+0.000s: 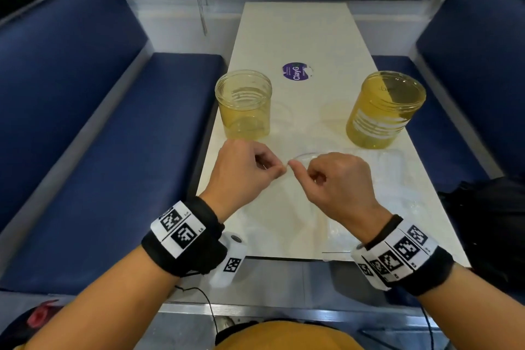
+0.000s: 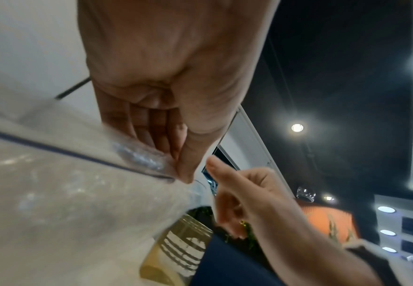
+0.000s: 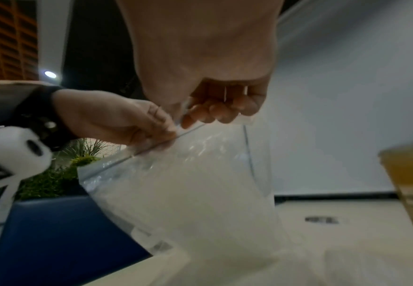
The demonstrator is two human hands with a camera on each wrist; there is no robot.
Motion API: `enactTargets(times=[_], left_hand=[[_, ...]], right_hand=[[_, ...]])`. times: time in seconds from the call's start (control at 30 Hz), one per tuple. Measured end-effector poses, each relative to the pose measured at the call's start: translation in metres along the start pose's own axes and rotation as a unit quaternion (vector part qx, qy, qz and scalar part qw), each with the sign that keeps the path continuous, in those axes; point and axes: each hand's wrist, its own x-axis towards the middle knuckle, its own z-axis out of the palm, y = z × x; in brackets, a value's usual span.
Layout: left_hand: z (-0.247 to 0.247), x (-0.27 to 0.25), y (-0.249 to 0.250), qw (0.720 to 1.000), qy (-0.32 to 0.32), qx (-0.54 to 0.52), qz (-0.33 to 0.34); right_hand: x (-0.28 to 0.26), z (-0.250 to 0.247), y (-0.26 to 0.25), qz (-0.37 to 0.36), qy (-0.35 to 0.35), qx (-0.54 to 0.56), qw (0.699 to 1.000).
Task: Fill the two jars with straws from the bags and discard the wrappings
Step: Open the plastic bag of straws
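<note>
Together above the table (image 1: 295,37), 2 hands, left (image 1: 244,167) and right (image 1: 335,179), each pinching the clear bag's (image 3: 188,193) top edge.

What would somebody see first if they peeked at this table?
Probably the two hands, left hand and right hand, pinching the top edge of a clear plastic bag near the table's front edge. Behind them stand two yellowish jars, the left jar and the right jar, with a purple sticker between them, farther back.

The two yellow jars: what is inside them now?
Left jar looks empty: its base shows through the clear wall. Right jar shows no straws at its mouth; white stripes cover part of its wall.
</note>
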Motion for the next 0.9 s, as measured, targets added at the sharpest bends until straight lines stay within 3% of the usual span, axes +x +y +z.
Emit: enactTargets(times=[0.07,0.13,0.23,0.43,0.6,0.73,0.9], left_hand=[[0.003,0.004,0.007,0.999,0.008,-0.043,-0.015],[0.007,0.007,0.013,0.993,0.008,-0.111,-0.037],[0.009,0.011,0.021,0.978,-0.021,-0.199,-0.063],[0.003,0.015,0.019,0.959,-0.072,-0.260,-0.088],[0.006,0.011,0.024,0.940,-0.084,-0.310,-0.113],[0.009,0.010,0.022,0.938,-0.042,-0.315,-0.140],[0.007,0.007,0.025,0.957,-0.033,-0.268,-0.105]], right_hand=[[-0.002,0.005,-0.001,0.023,-0.009,0.003,1.000],[0.003,0.010,-0.001,0.079,-0.034,0.103,0.991],[0.013,0.014,0.000,0.177,-0.075,0.322,0.927],[0.021,0.011,0.010,0.225,-0.141,0.422,0.867],[0.015,0.015,0.012,0.204,-0.146,0.431,0.867],[0.013,0.015,0.011,0.171,-0.153,0.443,0.867],[0.018,0.009,0.017,0.102,-0.166,0.348,0.917]])
